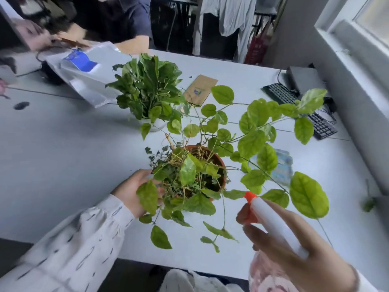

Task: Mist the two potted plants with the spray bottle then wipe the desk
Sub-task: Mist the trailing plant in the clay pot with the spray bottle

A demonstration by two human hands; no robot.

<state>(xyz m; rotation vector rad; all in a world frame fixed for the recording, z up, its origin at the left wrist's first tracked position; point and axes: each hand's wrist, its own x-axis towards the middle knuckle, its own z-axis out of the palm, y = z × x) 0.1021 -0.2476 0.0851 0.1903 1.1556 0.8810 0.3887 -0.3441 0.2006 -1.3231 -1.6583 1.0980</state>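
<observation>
The left hand holds the side of the brown pot, likely to steady it. The right hand grips the spray bottle, its orange nozzle aimed at the leaves (a finger on the trigger). The second plant stands farther back on the desk.

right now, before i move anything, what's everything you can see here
desk: one, pale grey, fills the view
near plant: one, light green leaves in a terracotta pot, centre front
far plant: one, dark green leaves in a white pot, behind it
spray bottle: one, white with orange nozzle, lower right
cloth: one, blue-patterned, right of the near plant, partly behind leaves
envelope: one, brown, behind the plants
bag: one, silvery with blue label, far left
keyboard: one, black, far right
left hand: one, white patterned sleeve, beside the near plant's pot, fingers hidden by leaves
right hand: one, holds the spray bottle
</observation>
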